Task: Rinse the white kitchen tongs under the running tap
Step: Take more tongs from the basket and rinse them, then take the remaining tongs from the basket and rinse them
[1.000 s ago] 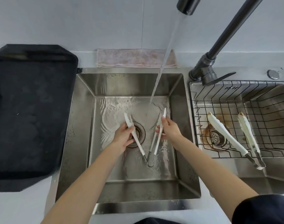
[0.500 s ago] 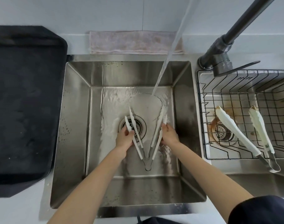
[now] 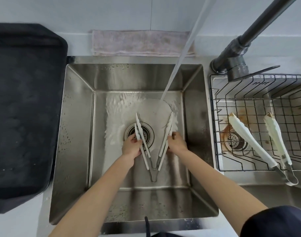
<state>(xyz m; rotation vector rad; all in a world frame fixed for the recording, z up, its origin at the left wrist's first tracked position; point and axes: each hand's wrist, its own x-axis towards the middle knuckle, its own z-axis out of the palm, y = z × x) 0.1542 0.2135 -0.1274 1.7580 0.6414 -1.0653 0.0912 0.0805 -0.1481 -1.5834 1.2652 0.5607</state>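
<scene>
- Both hands are down in the left basin of the sink [image 3: 78, 134], in the centre of the frame, working the white tongs [image 3: 153, 147], which appear to be two pairs nested together.
- The left hand [image 3: 131, 147] has its fingers clenched round one side's arms, over the drain [image 3: 139, 134].
- The right hand [image 3: 177, 145] has its fingers wrapped on the other side's arms; the tongs are splayed into a V, with the hinge nearest the camera.
- The tap [image 3: 235, 65] at upper right is running, and the water stream [image 3: 178, 55] lands on the basin floor just past the tips, near the right-hand tips, then fans back over them.
- Progress, as I read it: the rinse is well under way and the heads are wet, but the handles and hinge sit outside the direct stream and seem yet to be rinsed.
- Another pair of tongs [image 3: 255, 144] lies in the wire rack [image 3: 214, 117] over the right basin, untouched.
- Against half a second ago: hardly anything has changed, with the same V and the same grips. A full second back the tongs were held higher and spread wider, and the water fell between the tips; now they sit low against the basin floor.
- A dark tray [image 3: 23, 117] rests on the bench at left, and a folded cloth [image 3: 139, 42] lies behind the sink.
</scene>
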